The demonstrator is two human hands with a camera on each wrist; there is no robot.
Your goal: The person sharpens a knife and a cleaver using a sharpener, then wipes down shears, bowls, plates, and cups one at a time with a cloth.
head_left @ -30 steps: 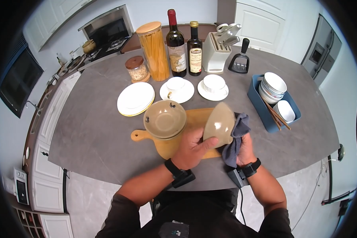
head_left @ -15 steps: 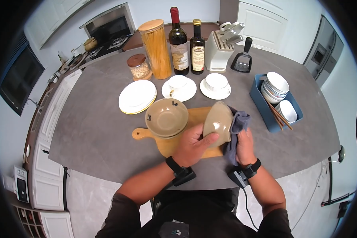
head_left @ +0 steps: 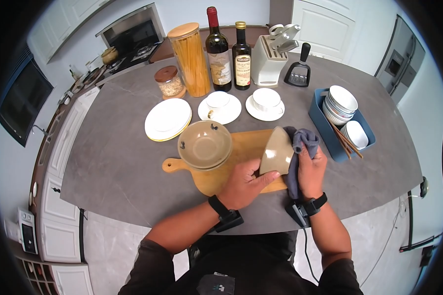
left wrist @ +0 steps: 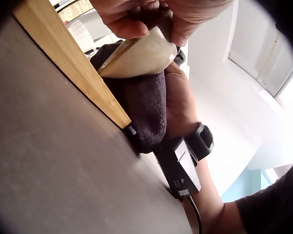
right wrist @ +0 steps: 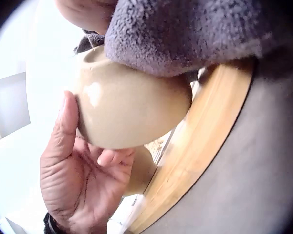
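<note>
Bowl (head_left: 275, 155) is apparently being wiped, left hand (head_left: 243, 185) pinching it, right hand (head_left: 311, 172) gripping cloth (head_left: 305, 139); likely requiring rotation next.

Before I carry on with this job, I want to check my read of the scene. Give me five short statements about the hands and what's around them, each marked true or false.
1. The left hand grips a glossy beige ceramic bowl. True.
2. The right hand holds nothing. False: it grips a dark grey fabric cloth.
3. The cloth touches the bowl. True.
4. In the head view, the blue rectangular bin stands left of the light-brown wooden board. False: it stands to the right.
5. Thin brown chopsticks rest in the bin. True.
</note>
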